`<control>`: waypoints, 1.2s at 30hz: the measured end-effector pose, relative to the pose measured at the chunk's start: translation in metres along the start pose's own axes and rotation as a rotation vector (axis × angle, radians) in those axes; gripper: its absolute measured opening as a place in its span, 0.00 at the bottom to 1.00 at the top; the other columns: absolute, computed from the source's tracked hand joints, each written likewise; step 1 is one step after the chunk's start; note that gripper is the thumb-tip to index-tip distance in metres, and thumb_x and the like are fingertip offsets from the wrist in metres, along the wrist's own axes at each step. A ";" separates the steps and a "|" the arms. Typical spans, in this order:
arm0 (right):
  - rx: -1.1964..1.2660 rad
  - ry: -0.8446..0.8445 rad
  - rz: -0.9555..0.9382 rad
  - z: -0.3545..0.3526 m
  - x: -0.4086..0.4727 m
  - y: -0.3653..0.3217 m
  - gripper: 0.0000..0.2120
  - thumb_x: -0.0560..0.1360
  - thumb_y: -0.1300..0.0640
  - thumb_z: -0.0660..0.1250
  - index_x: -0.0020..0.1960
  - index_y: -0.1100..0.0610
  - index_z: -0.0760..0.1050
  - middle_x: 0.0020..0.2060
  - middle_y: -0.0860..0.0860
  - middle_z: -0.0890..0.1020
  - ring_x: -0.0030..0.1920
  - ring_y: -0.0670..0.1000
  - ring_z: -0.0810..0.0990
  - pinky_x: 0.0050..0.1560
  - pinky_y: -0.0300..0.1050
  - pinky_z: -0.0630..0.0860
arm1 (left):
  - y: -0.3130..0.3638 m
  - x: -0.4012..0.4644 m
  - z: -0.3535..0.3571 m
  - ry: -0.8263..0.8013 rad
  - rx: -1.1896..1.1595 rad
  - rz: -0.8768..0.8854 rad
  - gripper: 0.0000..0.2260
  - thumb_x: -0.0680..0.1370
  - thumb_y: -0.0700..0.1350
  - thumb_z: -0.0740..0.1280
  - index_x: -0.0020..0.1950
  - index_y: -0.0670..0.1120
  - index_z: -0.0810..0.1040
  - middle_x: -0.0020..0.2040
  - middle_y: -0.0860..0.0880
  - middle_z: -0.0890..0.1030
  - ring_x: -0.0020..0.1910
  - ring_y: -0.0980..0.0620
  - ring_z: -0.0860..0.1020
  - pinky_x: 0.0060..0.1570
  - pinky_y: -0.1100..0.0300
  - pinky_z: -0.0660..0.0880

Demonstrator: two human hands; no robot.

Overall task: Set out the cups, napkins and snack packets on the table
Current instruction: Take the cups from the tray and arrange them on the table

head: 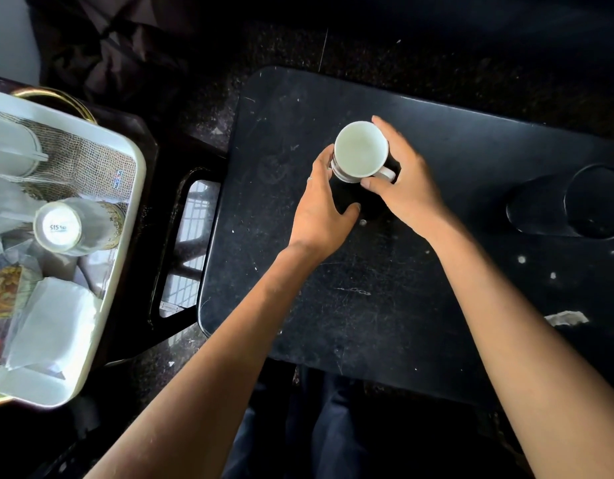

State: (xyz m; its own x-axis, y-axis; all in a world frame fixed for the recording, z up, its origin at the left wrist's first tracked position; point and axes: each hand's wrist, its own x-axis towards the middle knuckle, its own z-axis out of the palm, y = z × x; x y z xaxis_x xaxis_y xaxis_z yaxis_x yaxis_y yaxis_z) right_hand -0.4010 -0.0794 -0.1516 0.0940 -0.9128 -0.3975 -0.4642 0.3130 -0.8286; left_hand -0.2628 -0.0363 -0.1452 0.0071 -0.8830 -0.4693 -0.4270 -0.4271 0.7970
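Observation:
A white cup (360,150) stands upright, mouth up, near the middle of the black table (385,288). My right hand (402,181) wraps its right side by the handle. My left hand (324,205) touches its left side with the fingertips, thumb spread below. On the left, a white tray (126,216) holds an upturned cup (62,226), another white cup (12,146) at its far end, white napkins (56,323) and snack packets (5,292).
The table has a round cup recess (595,202) at its right end and a scrap of paper (568,318) near the right front. The tray rests on a dark stand (150,188) left of the table. A dark stool frame (184,250) fills the gap between them.

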 end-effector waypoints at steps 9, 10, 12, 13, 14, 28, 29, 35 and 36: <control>-0.087 -0.092 -0.017 -0.016 0.007 -0.005 0.35 0.71 0.70 0.67 0.72 0.47 0.64 0.70 0.41 0.68 0.65 0.34 0.64 0.57 0.14 0.58 | 0.001 -0.002 0.002 0.002 0.031 -0.014 0.38 0.73 0.39 0.71 0.76 0.52 0.52 0.76 0.52 0.62 0.73 0.51 0.65 0.60 0.63 0.64; -0.095 -0.106 -0.015 -0.017 0.008 -0.006 0.35 0.71 0.70 0.67 0.72 0.46 0.64 0.70 0.41 0.68 0.66 0.35 0.64 0.56 0.14 0.58 | 0.001 -0.003 0.002 0.002 0.029 -0.017 0.38 0.73 0.39 0.71 0.76 0.52 0.52 0.76 0.53 0.62 0.73 0.51 0.65 0.60 0.62 0.64; -0.113 -0.134 -0.010 -0.019 0.010 -0.009 0.35 0.72 0.71 0.65 0.72 0.44 0.64 0.70 0.41 0.68 0.69 0.39 0.64 0.61 0.20 0.60 | 0.000 -0.005 0.002 0.003 0.026 -0.021 0.38 0.73 0.40 0.71 0.76 0.53 0.52 0.76 0.53 0.62 0.72 0.51 0.66 0.59 0.62 0.64; -0.123 -0.145 -0.008 -0.020 0.011 -0.011 0.36 0.72 0.71 0.65 0.72 0.44 0.63 0.71 0.42 0.68 0.70 0.41 0.64 0.66 0.27 0.60 | 0.000 -0.006 0.001 0.003 0.029 -0.019 0.39 0.73 0.40 0.71 0.76 0.54 0.52 0.76 0.54 0.61 0.72 0.51 0.66 0.59 0.62 0.65; -0.134 -0.154 -0.005 -0.021 0.011 -0.013 0.36 0.72 0.71 0.65 0.72 0.44 0.63 0.71 0.42 0.67 0.71 0.42 0.64 0.69 0.34 0.60 | -0.001 -0.006 0.001 0.001 0.032 -0.015 0.39 0.73 0.40 0.71 0.76 0.54 0.51 0.76 0.54 0.61 0.72 0.51 0.66 0.58 0.63 0.65; -0.077 0.352 -0.166 0.047 -0.066 -0.049 0.22 0.71 0.60 0.65 0.65 0.57 0.68 0.59 0.45 0.70 0.62 0.47 0.70 0.62 0.35 0.66 | 0.003 -0.045 -0.044 0.301 -0.089 0.083 0.24 0.78 0.41 0.64 0.73 0.48 0.63 0.71 0.52 0.68 0.70 0.55 0.66 0.69 0.56 0.66; -0.068 0.359 -0.184 0.058 -0.072 -0.055 0.20 0.71 0.61 0.65 0.63 0.58 0.70 0.58 0.43 0.71 0.61 0.47 0.71 0.62 0.36 0.66 | 0.003 -0.050 -0.050 0.344 -0.107 0.088 0.22 0.78 0.41 0.63 0.72 0.48 0.65 0.70 0.53 0.70 0.68 0.56 0.68 0.68 0.57 0.67; -0.042 0.205 -0.300 0.131 -0.087 -0.103 0.16 0.72 0.64 0.62 0.60 0.59 0.74 0.56 0.50 0.78 0.59 0.47 0.75 0.62 0.41 0.71 | -0.016 -0.073 -0.112 0.630 -0.189 0.128 0.16 0.77 0.37 0.62 0.64 0.46 0.72 0.62 0.54 0.75 0.60 0.56 0.74 0.60 0.64 0.69; -0.033 0.182 -0.309 0.142 -0.086 -0.112 0.16 0.72 0.65 0.62 0.59 0.59 0.75 0.55 0.50 0.78 0.58 0.47 0.75 0.61 0.42 0.72 | -0.019 -0.075 -0.125 0.680 -0.200 0.136 0.15 0.76 0.37 0.62 0.63 0.46 0.73 0.61 0.54 0.76 0.58 0.56 0.75 0.60 0.61 0.71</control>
State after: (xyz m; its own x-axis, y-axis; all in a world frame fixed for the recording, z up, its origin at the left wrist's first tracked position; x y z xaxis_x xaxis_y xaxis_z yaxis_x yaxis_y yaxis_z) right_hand -0.2322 0.0016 -0.0809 0.0773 -0.9957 -0.0506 -0.4665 0.0088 -0.8845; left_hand -0.1419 0.0136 -0.0779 0.5544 -0.8291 -0.0722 -0.2913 -0.2746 0.9164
